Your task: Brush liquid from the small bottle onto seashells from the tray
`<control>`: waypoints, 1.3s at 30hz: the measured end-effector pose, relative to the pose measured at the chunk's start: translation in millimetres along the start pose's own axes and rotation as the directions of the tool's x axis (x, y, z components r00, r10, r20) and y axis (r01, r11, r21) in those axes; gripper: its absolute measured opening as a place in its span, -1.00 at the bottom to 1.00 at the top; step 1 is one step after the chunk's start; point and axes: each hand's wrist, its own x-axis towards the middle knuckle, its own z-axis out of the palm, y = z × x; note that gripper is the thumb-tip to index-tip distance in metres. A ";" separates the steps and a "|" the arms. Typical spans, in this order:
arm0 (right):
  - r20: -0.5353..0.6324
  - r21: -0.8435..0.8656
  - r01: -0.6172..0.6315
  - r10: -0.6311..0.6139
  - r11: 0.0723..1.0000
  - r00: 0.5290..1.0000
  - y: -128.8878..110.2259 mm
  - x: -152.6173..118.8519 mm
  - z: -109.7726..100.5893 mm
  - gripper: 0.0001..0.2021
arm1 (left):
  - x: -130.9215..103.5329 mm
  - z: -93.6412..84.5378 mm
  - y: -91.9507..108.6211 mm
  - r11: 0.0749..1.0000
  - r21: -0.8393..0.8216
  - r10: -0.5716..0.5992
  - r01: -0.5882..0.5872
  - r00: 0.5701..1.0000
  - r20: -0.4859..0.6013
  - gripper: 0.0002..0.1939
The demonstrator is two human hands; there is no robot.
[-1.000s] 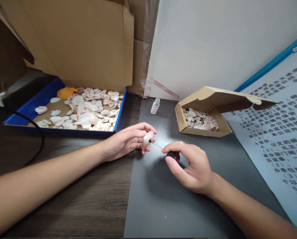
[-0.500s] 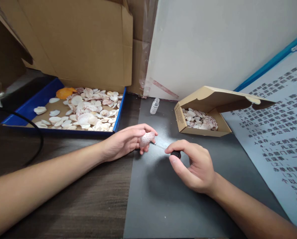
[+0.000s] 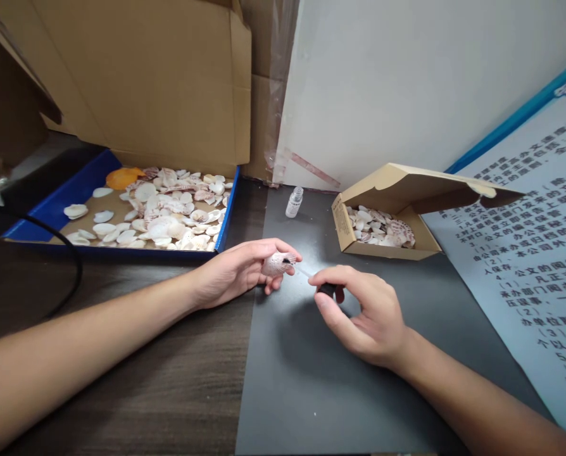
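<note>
A ribbed, pinkish-white seashell [image 3: 274,263] is gripped in the fingers of my left hand [image 3: 240,269], above the line where the wood and the grey mat meet. My right hand [image 3: 366,310] pinches the black cap of a small brush [image 3: 327,289] between thumb and index finger. The brush's thin pale stem points left and up, its dark tip against the shell's front edge. Behind both hands, a small clear bottle [image 3: 293,204] with printed label stands upright and uncapped on the mat.
A blue-edged cardboard box [image 3: 226,218] with many shells and one orange shell stands at left, lid raised. At right, a smaller open carton [image 3: 344,228] also holds shells. A black cable [image 3: 76,253] loops at far left. A printed sheet [image 3: 511,266] lies right of the grey mat [image 3: 283,405].
My right hand has moved slightly left and up with the brush. The brush tip has gone from the shell's lower edge to its upper right, and the shell has tilted in my left hand.
</note>
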 end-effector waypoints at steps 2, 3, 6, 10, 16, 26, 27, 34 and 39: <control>-0.025 -0.039 -0.045 0.044 0.998 0.999 -0.4 0.5 -0.7 -0.92 | 0.1 -0.1 0.0 1.000 -0.002 0.002 -0.002 1.000 0.004 -0.62; -0.034 -0.045 -0.052 0.050 0.998 0.998 -0.6 1.0 -1.1 -0.92 | 0.2 -0.1 -0.1 1.000 -0.003 0.003 -0.003 1.000 0.005 -0.62; -0.028 -0.003 0.006 -0.006 1.000 1.000 -1.1 2.5 -1.5 -0.90 | 0.3 0.2 -0.2 1.000 -0.005 0.002 -0.002 1.000 -0.001 -0.63; -0.009 0.003 0.015 -0.015 1.000 1.000 -1.4 3.9 -1.7 -0.90 | 0.2 0.7 0.2 1.000 -0.006 -0.003 0.003 1.000 -0.006 -0.63; -0.026 -0.013 -0.001 0.001 1.000 1.000 -2.7 6.1 -5.8 -0.90 | -0.1 1.1 1.6 1.000 0.002 -0.003 0.003 1.000 -0.006 -0.64; -0.004 0.042 0.028 -0.028 0.999 1.000 -1.4 3.4 -4.8 -0.91 | -0.1 1.0 0.6 1.000 0.018 0.001 -0.001 1.000 0.001 -0.65; 0.004 0.072 0.052 -0.053 0.996 0.999 -0.8 2.7 -4.3 -0.90 | -0.1 0.9 0.4 1.000 0.021 0.002 -0.002 1.000 0.001 -0.65; 0.067 0.111 0.062 -0.070 0.992 0.995 1.4 1.3 0.1 -0.89 | -0.5 1.4 -0.1 1.000 0.020 -0.002 0.002 1.000 -0.009 -0.66; 0.039 0.138 0.084 -0.090 0.987 0.995 1.7 1.5 0.7 -0.82 | -0.6 1.8 0.2 1.000 0.013 0.008 -0.008 1.000 -0.005 -0.68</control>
